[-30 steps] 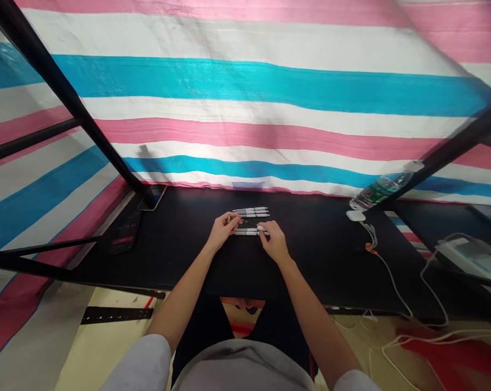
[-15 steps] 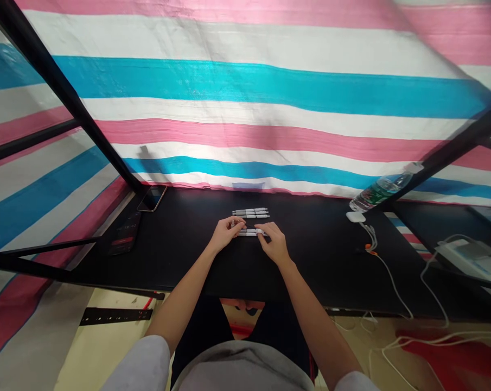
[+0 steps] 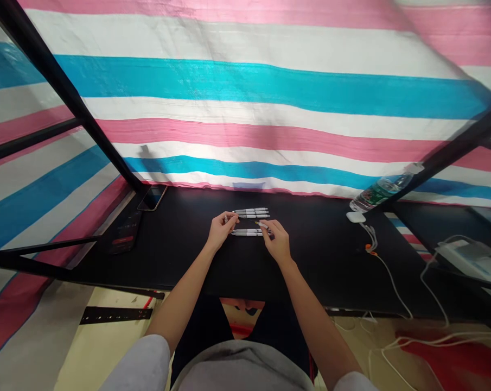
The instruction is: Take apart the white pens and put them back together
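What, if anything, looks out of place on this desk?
The water bottle at the far right of the desk looks odd: it appears tilted rather than upright, with its neck raised toward the striped tarp.

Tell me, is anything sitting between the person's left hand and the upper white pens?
Nothing visible stands between them. The left hand reaches the left end of the upper white pens, its fingertips right beside them. The lower white pens lie nearer the person, off to the side of that short path.
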### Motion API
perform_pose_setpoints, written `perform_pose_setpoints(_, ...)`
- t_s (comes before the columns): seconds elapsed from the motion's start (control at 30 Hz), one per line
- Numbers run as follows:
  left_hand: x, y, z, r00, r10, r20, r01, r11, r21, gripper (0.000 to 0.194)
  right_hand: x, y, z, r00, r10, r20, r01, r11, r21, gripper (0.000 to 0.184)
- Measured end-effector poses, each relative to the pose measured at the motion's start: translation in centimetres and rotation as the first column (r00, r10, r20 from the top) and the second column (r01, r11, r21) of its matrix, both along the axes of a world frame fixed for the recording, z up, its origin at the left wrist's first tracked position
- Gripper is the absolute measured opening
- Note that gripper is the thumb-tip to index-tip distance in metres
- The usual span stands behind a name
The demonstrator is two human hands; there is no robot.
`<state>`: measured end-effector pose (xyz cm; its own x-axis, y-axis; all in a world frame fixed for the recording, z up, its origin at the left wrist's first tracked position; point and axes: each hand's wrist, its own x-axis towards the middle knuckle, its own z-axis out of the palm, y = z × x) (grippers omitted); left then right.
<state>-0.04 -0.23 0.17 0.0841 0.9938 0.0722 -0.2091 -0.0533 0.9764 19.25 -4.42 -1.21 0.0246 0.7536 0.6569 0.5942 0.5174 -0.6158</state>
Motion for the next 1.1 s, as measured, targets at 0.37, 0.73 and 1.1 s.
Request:
perform_pose_setpoints(0.37,0.5,-1.2,0.8,0.927,-0.075,-0.367,0.137,0.98,0.146,0.029,-0.5,-0.1,-0.3,0.979,0.09,0.184,-0.093,0.996,0.01,0.024)
perform_pose_setpoints(0.73,0.5,-1.1,0.4,0.924,-0.095,-0.371,0.153,0.979,0.131,0.031,-1.0,-0.4,0.1,0.966,0.088,0.242,-0.096,0.995,0.023,0.023)
perform_pose_setpoints(1.1,0.4,0.3,0.0,0.931,-0.114,0.346,0.129,0.992,-0.018,0.028,-0.1,0.1,-0.1,0.998,-0.061,-0.018,0.06,0.997,-0.038,0.021)
